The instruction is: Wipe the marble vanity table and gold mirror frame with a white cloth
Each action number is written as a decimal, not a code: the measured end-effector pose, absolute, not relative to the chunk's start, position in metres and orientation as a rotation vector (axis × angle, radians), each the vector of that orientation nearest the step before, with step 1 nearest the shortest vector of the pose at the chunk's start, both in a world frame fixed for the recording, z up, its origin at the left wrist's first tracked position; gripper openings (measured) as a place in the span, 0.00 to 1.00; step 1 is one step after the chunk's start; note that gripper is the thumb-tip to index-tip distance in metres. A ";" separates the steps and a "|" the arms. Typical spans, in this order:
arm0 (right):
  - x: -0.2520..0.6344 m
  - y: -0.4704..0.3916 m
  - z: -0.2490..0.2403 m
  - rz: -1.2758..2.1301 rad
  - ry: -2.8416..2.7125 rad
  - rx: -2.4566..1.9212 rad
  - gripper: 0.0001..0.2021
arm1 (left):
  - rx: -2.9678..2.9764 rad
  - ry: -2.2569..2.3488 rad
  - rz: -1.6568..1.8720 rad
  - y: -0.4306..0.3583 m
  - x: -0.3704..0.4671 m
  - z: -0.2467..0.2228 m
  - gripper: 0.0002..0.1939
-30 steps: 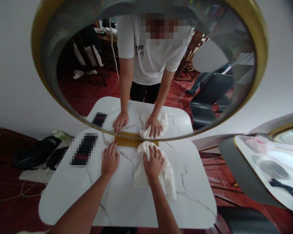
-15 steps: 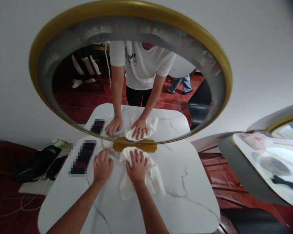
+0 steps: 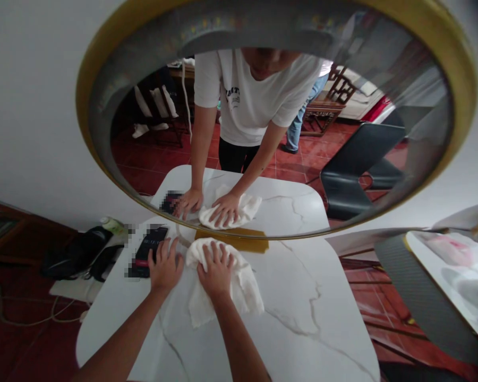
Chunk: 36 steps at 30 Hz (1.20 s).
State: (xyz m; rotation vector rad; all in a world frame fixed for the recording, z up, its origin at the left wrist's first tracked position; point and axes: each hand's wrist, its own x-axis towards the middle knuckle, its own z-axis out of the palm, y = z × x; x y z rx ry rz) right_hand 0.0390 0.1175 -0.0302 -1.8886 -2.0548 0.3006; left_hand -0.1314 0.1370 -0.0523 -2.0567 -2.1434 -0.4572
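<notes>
A crumpled white cloth (image 3: 245, 286) lies on the white marbled table (image 3: 302, 339). My right hand (image 3: 216, 269) rests flat on its upper part, fingers spread. To the left, my left hand (image 3: 165, 265) is down on the tabletop with its fingers apart, its fingertips at the right edge of a dark phone (image 3: 145, 253). Neither hand has its fingers closed round anything. Behind the cloth stands the gold base (image 3: 247, 241) of a large oval mirror (image 3: 458, 95), which reflects both arms and the cloth.
At the right is another table (image 3: 426, 297) with a pink item (image 3: 450, 249) on it. Black bags (image 3: 74, 254) and a pale cable (image 3: 32, 321) lie left of my table. The mirror's rim overhangs the table's back edge.
My left hand has moved against the phone's edge. The cloth and my right hand have shifted slightly left relative to the mirror base. The camera view has turned, and the mirror looks larger.
</notes>
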 end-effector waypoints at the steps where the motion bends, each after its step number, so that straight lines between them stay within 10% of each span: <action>1: 0.036 0.119 -0.030 0.303 -2.064 -1.879 0.27 | -2.100 -2.116 -0.481 0.138 -0.134 -0.055 0.27; 36: 0.044 0.109 -0.024 0.246 -1.989 -1.984 0.25 | -2.086 -2.106 -0.360 0.151 -0.165 -0.035 0.28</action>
